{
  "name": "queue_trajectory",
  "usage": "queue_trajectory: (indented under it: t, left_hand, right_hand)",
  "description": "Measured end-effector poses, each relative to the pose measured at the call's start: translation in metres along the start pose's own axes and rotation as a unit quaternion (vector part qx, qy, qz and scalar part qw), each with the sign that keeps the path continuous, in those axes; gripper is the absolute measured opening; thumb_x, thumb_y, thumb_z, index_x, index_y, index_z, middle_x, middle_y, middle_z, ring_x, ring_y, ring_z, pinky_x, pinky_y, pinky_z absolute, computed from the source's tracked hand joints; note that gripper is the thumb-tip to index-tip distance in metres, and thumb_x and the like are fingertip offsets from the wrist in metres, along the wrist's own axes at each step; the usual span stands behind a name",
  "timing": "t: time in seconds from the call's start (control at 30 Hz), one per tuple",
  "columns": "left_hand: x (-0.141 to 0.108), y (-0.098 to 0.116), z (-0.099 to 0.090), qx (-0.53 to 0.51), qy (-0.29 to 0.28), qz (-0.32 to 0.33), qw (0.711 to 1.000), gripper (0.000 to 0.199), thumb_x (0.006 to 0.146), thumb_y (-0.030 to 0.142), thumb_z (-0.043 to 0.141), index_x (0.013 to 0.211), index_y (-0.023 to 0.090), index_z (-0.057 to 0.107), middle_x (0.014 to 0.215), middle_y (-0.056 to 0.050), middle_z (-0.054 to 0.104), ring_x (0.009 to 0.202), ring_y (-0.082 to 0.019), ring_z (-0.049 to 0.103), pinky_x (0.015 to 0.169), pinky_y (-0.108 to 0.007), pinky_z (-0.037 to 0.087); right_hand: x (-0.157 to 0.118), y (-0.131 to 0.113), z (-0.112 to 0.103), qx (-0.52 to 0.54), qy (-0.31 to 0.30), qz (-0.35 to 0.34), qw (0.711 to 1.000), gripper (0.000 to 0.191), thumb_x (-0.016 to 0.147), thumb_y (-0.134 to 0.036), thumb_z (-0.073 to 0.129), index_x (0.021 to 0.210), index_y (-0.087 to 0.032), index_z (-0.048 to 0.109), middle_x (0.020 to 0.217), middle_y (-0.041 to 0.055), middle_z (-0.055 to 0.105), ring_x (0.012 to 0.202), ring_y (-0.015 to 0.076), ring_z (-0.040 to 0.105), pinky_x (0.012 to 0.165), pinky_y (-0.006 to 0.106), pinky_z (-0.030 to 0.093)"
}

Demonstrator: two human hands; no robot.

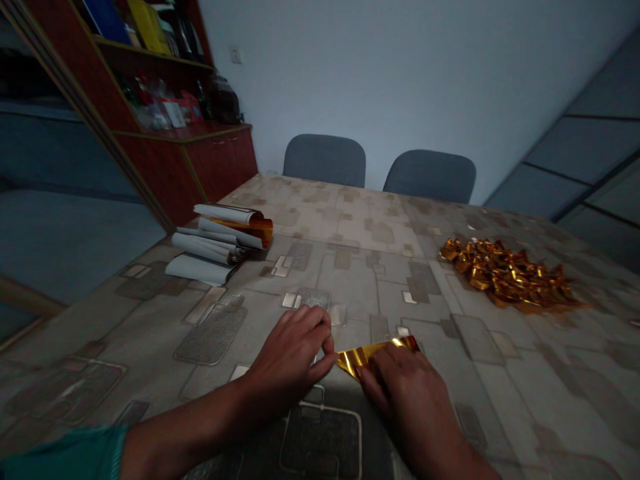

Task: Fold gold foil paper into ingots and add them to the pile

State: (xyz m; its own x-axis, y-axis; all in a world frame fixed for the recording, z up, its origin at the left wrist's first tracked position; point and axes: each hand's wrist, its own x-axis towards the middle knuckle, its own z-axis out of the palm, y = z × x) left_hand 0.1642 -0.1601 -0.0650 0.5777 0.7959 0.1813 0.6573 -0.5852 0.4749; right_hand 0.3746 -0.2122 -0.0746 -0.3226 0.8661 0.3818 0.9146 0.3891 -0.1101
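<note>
Patterned table cover (pixel 350 280) bears crumpled gold foil pieces (pixel 505 277) and rolled white papers (pixel 215 243); near its edge, close-set left hand (pixel 290 353) and right hand (pixel 413 407) hold folded gold foil strip (pixel 363 353), right pressing, left thumb at its tip.

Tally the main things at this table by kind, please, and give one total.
Left hand and right hand: 2
Chairs: 2
Foil strip: 1
Foil pile: 1
Paper stack: 1
Total: 7
</note>
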Motion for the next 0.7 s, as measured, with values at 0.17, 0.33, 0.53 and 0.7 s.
queue_trajectory:
  t: [0.17,0.33,0.53,0.7]
  left_hand:
    - [0.001,0.000,0.001,0.004,0.006,-0.004,1.000,0.008,0.084,0.013,0.064,0.082,0.020,0.060,0.101,-0.002,0.060,0.099,-0.023,0.054,0.084,-0.036,0.036]
    - [0.000,0.000,-0.002,-0.005,-0.004,-0.006,1.000,0.009,0.086,0.013,0.065,0.086,0.021,0.061,0.102,-0.001,0.060,0.100,-0.022,0.054,0.084,-0.036,0.037]
    - [0.002,-0.003,-0.004,-0.007,0.008,-0.003,1.000,0.006,0.089,0.018,0.066,0.087,0.021,0.062,0.099,-0.001,0.061,0.098,-0.022,0.054,0.083,-0.035,0.038]
    - [0.011,-0.007,-0.004,0.035,0.040,-0.002,0.999,0.007,0.091,0.020,0.067,0.085,0.020,0.062,0.095,-0.001,0.062,0.094,-0.022,0.055,0.080,-0.035,0.037]
  right_hand:
    - [0.003,-0.003,-0.001,-0.008,0.016,-0.002,1.000,0.044,0.104,-0.029,0.037,0.066,-0.022,0.059,0.062,0.0040,0.064,0.056,0.0208,0.062,0.060,0.034,0.037]
    - [0.001,-0.001,-0.001,0.003,0.019,-0.031,0.999,0.040,0.106,-0.028,0.034,0.076,-0.021,0.060,0.067,0.0040,0.064,0.058,0.0205,0.061,0.058,0.031,0.036]
    - [-0.012,0.007,-0.005,0.030,-0.028,-0.076,0.996,0.022,0.101,-0.020,0.046,0.104,-0.023,0.068,0.077,0.0039,0.066,0.064,0.0210,0.062,0.059,0.030,0.041]
    - [-0.019,0.008,-0.005,0.038,-0.047,-0.097,0.993,0.031,0.094,-0.015,0.056,0.124,-0.019,0.064,0.079,0.0045,0.068,0.068,0.0227,0.065,0.062,0.033,0.048]
